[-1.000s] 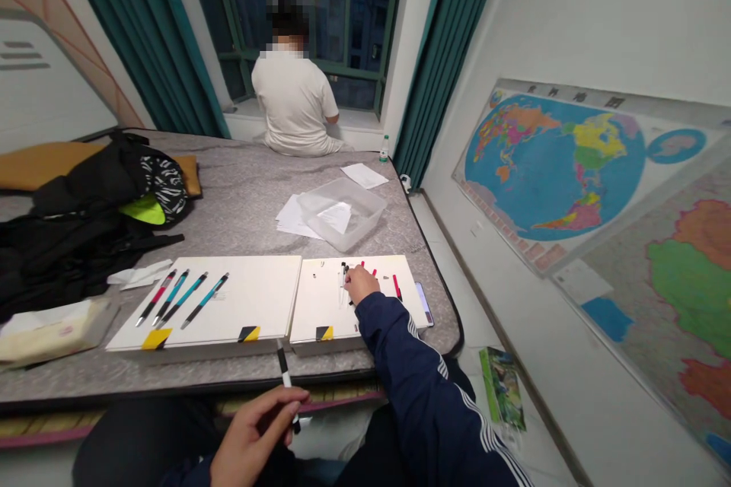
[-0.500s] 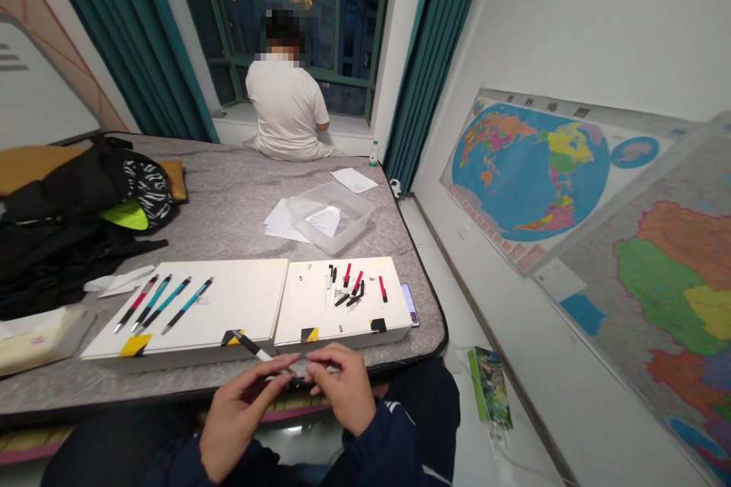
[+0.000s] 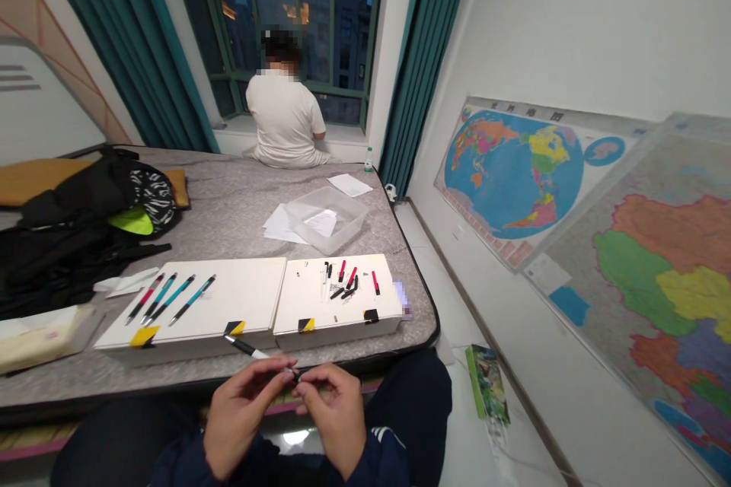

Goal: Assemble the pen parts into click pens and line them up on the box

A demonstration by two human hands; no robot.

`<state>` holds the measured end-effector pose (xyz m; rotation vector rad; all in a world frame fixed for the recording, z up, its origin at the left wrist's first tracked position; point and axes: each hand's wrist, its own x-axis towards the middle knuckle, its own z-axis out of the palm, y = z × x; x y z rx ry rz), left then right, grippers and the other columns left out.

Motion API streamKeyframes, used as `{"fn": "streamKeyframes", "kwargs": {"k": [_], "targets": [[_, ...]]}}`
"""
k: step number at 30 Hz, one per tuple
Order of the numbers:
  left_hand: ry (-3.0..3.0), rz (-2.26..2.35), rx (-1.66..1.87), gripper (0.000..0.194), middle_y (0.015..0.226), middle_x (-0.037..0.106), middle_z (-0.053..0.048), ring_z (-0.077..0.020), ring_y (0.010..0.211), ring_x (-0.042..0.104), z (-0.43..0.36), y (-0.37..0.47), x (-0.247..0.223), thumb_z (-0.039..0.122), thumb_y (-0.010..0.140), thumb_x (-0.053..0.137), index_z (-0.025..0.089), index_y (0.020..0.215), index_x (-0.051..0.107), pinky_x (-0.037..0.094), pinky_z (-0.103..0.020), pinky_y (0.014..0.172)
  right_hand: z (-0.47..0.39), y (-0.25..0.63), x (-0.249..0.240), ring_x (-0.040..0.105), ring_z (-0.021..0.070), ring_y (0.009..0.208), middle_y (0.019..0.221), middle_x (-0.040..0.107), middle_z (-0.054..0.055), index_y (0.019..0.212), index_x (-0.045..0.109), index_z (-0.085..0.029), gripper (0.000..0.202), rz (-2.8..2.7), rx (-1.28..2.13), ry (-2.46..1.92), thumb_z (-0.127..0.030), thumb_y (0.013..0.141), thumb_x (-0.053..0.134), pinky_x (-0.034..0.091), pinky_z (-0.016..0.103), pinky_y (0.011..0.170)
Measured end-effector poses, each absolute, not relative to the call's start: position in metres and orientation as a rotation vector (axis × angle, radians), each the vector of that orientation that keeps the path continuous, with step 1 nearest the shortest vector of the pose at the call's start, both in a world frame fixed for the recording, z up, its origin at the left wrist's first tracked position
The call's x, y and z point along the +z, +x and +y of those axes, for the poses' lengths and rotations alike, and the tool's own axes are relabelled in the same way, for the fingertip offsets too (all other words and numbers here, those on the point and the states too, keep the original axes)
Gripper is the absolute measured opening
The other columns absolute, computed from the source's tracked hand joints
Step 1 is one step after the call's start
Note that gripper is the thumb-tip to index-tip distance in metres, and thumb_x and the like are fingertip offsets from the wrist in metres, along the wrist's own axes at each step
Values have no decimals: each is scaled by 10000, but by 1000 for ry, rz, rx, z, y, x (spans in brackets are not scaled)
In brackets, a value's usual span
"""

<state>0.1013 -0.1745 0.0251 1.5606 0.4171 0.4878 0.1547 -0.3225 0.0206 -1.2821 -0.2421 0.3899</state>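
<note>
My left hand (image 3: 243, 411) pinches a black-and-white pen (image 3: 247, 347), whose tip points up and to the left. At the pen's rear end my right hand (image 3: 336, 411) has its thumb and fingers closed on a small dark part, too small to make out. The fingertips of both hands nearly meet. Beyond them, a left white box (image 3: 228, 289) bears one pink and several blue pens (image 3: 193, 300). Black and red pen parts (image 3: 349, 279) and thin clear pieces lie on the right white box (image 3: 302, 304).
A clear plastic bin (image 3: 348, 224) and papers (image 3: 277, 224) lie farther back on the bed. Black bags (image 3: 74, 205) are at left, a tissue pack (image 3: 46, 338) at near left. Someone in a white shirt (image 3: 282, 118) sits by the window, facing away.
My right hand has moved left to meet the pen's rear end, its fingers closing there. The camera view has shifted slightly.
</note>
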Motion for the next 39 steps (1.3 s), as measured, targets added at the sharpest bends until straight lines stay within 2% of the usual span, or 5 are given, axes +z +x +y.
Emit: {"fn": "streamKeyframes", "kwargs": {"k": [9, 18, 27, 33, 39], "targets": [[1568, 410, 548, 261, 867, 810, -62, -288, 841, 769, -185, 99, 29, 397, 662, 851, 184, 794, 778, 663, -372, 744, -325, 147, 20, 715, 233, 720, 761, 697, 58, 800, 715, -160, 265, -181, 376, -1220, -391, 709, 807, 619, 298, 542], [1583, 387, 560, 213, 896, 806, -50, -264, 866, 763, -185, 96, 26, 365, 689, 839, 198, 807, 781, 651, -337, 783, -323, 145, 15, 713, 221, 734, 820, 698, 66, 831, 737, -169, 185, -273, 285, -1325, -350, 793, 747, 607, 284, 578], [1622, 336, 636, 199, 890, 807, -68, -248, 859, 762, -184, 87, 37, 354, 696, 831, 187, 789, 779, 640, -304, 793, -318, 137, 27, 698, 187, 597, 678, 687, 45, 807, 662, -137, 363, -220, 349, -1224, -481, 755, 768, 606, 299, 558], [1623, 288, 695, 175, 907, 807, -79, -256, 872, 761, -186, 76, 41, 331, 720, 813, 181, 800, 771, 649, -313, 761, -318, 118, 32, 718, 221, 732, 818, 730, 93, 912, 694, -117, 437, -217, 361, -1206, -493, 715, 799, 625, 332, 638], [1635, 213, 694, 120, 928, 807, -69, -249, 900, 760, -193, 64, 38, 297, 736, 800, 199, 800, 777, 643, -294, 778, -324, 107, 29, 666, 159, 580, 668, 649, 29, 837, 633, -139, 455, -262, 414, -1195, -594, 841, 625, 558, 233, 458]]}}
